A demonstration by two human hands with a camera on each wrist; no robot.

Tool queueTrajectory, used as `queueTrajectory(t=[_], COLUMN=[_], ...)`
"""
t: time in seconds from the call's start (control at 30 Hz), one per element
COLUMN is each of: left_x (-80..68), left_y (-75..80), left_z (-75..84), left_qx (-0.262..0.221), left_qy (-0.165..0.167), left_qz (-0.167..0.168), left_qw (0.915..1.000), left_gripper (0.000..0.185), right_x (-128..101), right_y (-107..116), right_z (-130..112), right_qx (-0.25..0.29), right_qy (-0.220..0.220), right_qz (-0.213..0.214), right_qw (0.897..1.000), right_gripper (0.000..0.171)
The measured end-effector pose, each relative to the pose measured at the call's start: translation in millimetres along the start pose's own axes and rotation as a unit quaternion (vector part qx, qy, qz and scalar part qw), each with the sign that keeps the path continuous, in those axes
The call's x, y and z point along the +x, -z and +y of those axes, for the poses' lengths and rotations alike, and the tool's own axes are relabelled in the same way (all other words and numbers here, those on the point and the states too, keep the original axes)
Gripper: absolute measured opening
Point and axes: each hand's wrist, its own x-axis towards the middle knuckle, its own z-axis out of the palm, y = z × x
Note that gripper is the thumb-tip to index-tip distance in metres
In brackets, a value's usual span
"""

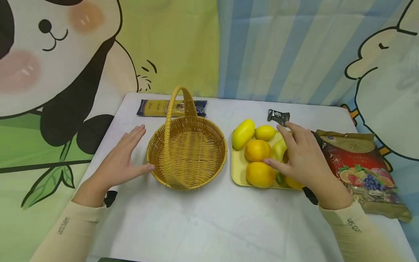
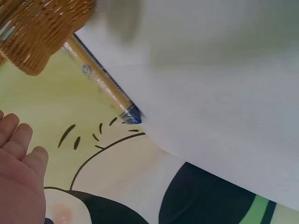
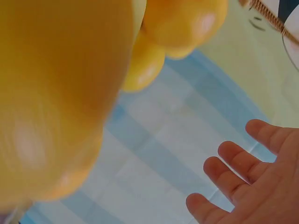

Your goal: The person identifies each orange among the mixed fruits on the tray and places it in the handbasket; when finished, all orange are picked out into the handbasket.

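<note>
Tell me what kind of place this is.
Probably a staged tabletop set-up rather than a real kitchen: a white-covered table backed by cartoon-printed cloth, with a wicker basket, a yellow tray of fruit and packaged food laid out.

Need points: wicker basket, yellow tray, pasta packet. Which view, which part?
wicker basket (image 1: 217, 135), head view, right rim.
yellow tray (image 1: 238, 171), head view, bare left edge.
pasta packet (image 1: 154, 108), head view, left half of the wrapper.
</note>
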Motion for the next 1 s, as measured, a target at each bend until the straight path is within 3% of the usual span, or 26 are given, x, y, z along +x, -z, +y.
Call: queueTrajectory(t=[0.2, 0.47, 1.0], left_x=[-5.9, -9.3, -10.6], left_y=[-10.9, -22.7, -28.1], left_z=[-9.8, -21.5, -24.9], left_qx=[-0.008, 0.004, -0.02], left_qy=[0.026, 0.025, 0.012], left_qz=[-0.026, -0.039, -0.027], left_qw=[0.9993, 0.9989, 0.9994], left_gripper=[0.115, 0.114, 0.111], right_x=[-12, -26, -45], right_y=[-16, -35, -57], right_z=[-20, -36, -45], right_qx=[0.027, 0.053, 0.063], right_qy=[0.01, 0.003, -0.025], right_qz=[-0.016, -0.037, -0.043], right_qw=[0.999, 0.998, 0.997], right_gripper=[0.107, 0.105, 0.097])
